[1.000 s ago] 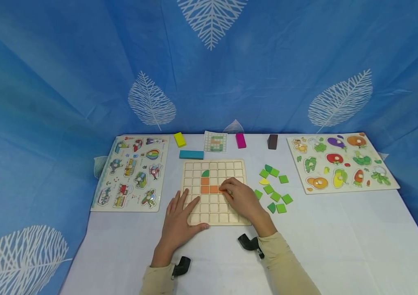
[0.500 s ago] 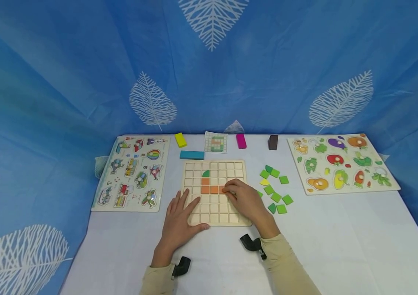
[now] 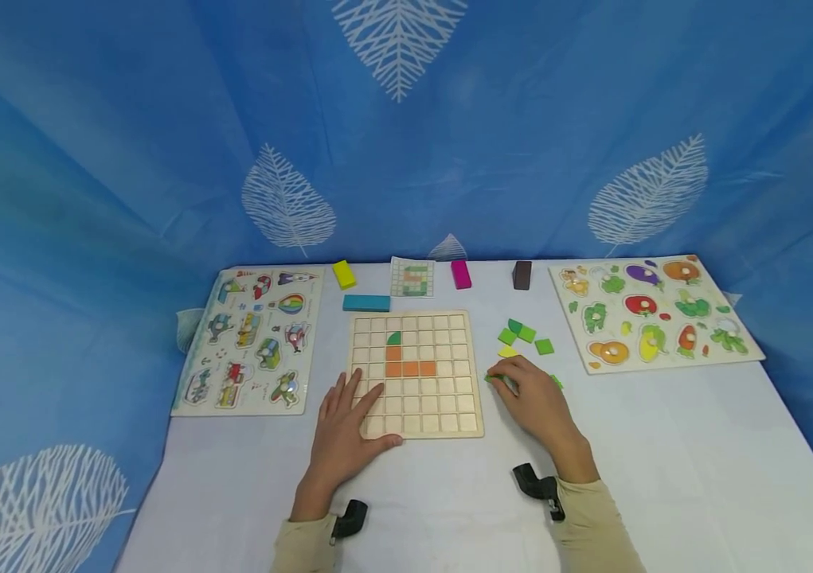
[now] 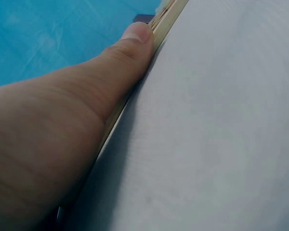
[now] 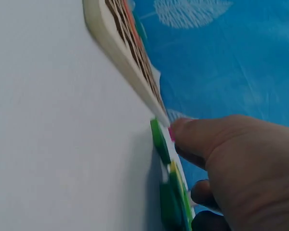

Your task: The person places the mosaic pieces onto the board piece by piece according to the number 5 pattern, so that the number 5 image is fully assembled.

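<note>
A wooden grid board (image 3: 442,406) lies mid-table with three orange tiles (image 3: 409,368) in a row, one more above them and a green quarter tile (image 3: 394,338) on top. My left hand (image 3: 352,398) lies flat on the board's lower left corner, and its thumb (image 4: 135,38) rests along the board's edge (image 4: 166,21). My right hand (image 3: 510,382) is to the right of the board, over the loose green tiles (image 3: 525,334). Its fingers are bent and its thumb pinches the edge of one green tile (image 5: 159,139) lying on the table beside the board (image 5: 120,43).
A vehicle puzzle (image 3: 252,338) lies to the left and a vegetable puzzle (image 3: 653,314) to the right. Behind the board are a pattern card (image 3: 412,278) and yellow (image 3: 344,274), teal (image 3: 366,303), magenta (image 3: 460,274) and brown (image 3: 521,274) blocks. Blue curtain surrounds the table.
My right hand left the third orange tile in the board and moved right onto the loose green tiles. The left hand stayed flat on the board.
</note>
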`<state>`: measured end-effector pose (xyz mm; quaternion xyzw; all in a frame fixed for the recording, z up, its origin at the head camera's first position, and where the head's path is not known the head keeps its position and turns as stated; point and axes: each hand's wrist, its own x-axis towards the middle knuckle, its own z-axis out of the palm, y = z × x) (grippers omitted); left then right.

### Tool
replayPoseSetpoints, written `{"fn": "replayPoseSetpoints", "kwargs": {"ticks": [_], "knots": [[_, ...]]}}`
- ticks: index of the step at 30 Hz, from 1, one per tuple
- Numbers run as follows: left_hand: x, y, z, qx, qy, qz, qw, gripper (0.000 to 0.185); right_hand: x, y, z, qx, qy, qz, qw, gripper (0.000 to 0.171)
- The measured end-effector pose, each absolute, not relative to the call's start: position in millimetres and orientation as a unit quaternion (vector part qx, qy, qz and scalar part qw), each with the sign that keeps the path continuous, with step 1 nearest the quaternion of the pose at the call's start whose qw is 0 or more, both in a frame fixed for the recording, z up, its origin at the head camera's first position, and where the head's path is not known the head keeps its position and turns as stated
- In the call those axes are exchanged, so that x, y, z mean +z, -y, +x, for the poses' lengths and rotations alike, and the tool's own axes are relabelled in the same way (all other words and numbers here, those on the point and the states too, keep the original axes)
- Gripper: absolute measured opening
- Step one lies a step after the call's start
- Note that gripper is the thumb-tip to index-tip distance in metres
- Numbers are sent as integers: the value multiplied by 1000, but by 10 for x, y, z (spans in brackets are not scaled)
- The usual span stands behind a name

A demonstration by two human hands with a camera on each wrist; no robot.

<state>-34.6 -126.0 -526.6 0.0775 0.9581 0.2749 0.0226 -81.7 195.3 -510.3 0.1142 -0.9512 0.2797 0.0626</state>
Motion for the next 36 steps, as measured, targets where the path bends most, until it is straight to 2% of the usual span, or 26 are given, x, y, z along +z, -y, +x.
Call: {"fn": "replayPoseSetpoints", "kwargs": {"ticks": [10,16,27,36], "knots": [[-5279,1272,-333,285,-955,75,25,94,-5174,-2049,-789,257,961,95,38,25],[-5288,1274,-341,278,-957,75,21,95,-5160,-2033,-794,249,962,98,50,21],[-5300,1276,-350,271,-959,75,21,94,-5159,-2041,-799,243,963,105,39,20],[-5286,1271,-349,278,-957,77,24,94,-5049,-1970,-884,256,958,110,66,18]]}}
